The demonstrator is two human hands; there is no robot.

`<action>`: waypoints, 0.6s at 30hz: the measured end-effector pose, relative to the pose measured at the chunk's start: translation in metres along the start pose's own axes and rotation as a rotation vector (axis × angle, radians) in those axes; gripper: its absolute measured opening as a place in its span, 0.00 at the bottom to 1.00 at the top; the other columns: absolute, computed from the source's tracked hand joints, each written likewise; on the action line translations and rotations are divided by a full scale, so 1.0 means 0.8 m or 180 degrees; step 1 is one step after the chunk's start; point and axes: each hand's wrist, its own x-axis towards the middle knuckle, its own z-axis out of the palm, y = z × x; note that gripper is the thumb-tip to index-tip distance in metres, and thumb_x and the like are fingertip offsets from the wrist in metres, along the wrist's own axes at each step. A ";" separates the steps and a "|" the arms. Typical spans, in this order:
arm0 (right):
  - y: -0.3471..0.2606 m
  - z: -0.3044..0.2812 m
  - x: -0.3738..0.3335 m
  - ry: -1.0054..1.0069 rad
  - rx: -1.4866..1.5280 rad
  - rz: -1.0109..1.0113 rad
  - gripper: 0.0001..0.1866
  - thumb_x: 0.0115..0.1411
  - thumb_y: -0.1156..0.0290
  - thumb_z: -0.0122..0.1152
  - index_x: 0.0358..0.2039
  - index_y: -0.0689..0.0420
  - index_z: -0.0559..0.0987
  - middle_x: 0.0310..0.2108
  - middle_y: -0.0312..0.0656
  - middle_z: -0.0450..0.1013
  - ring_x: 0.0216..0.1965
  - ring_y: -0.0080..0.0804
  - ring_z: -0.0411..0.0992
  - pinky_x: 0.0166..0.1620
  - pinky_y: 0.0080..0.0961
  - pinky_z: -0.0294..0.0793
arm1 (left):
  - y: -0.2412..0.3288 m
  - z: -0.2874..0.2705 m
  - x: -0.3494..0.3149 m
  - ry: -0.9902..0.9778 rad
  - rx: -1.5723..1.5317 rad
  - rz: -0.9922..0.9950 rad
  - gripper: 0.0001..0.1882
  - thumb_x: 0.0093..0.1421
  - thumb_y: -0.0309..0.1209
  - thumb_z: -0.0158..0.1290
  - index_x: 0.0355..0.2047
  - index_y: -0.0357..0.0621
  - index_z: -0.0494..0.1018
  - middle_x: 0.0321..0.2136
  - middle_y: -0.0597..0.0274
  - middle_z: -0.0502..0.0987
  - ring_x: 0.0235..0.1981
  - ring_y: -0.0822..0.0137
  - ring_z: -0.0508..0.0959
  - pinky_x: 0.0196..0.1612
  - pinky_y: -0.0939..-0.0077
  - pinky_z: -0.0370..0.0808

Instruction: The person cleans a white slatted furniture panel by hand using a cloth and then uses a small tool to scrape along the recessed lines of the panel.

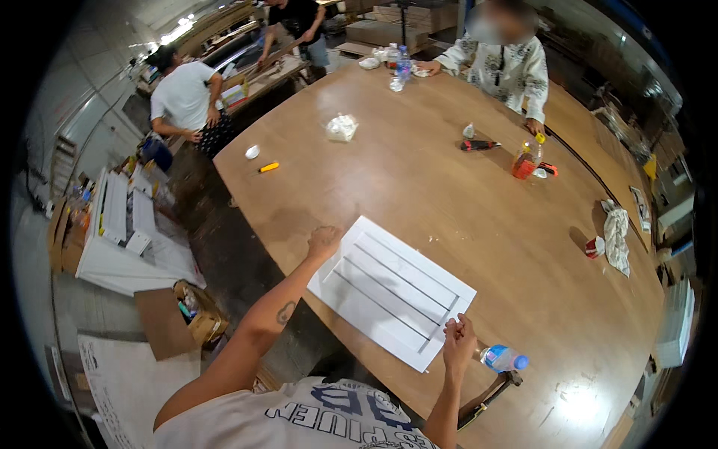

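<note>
A white rectangular panel door (394, 288) with several dark grooves along its length is at the near edge of the wooden table, set at a slant. My left hand (324, 241) is closed at its left short end, knuckles up, with the fingertips hidden. At the opposite short end, my right hand (459, 338) has its fingers curled against the panel's edge. Just right of that hand lies a clear plastic bottle (502, 358) with a blue cap. A hammer (493, 395) rests at the table's edge below the bottle.
On the brown table (419, 187) are a yellow-handled screwdriver (268, 167), a crumpled white bag (342, 127), a bottle of red drink (527, 159), a red-and-black tool (479, 145) and a red cup (594, 247). Across it stands a person (508, 67); two others are at the far left.
</note>
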 end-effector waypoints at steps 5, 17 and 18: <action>-0.139 -0.100 -0.019 0.0114 0.0463 -0.0253 0.16 0.69 0.69 0.60 0.50 0.69 0.77 0.32 0.41 0.79 0.33 0.24 0.77 0.40 0.22 0.77 | 0.084 0.078 0.011 0.0332 0.0070 0.1573 0.13 0.66 0.39 0.54 0.41 0.45 0.80 0.43 0.49 0.81 0.49 0.44 0.76 0.54 0.51 0.71; -0.032 -0.434 0.123 0.1284 -0.1002 0.0176 0.15 0.66 0.62 0.63 0.38 0.64 0.81 0.27 0.43 0.77 0.29 0.26 0.76 0.38 0.29 0.77 | 0.304 0.299 -0.119 -0.0944 -0.0312 0.3065 0.15 0.68 0.38 0.52 0.45 0.39 0.79 0.49 0.43 0.77 0.54 0.42 0.72 0.59 0.46 0.66; -0.011 -0.442 0.160 0.1232 -0.1290 0.0488 0.15 0.65 0.61 0.63 0.37 0.63 0.81 0.29 0.47 0.78 0.30 0.32 0.77 0.39 0.33 0.78 | 0.308 0.313 -0.117 -0.0911 -0.0163 0.3055 0.16 0.68 0.38 0.52 0.46 0.39 0.80 0.50 0.42 0.76 0.55 0.41 0.71 0.60 0.45 0.65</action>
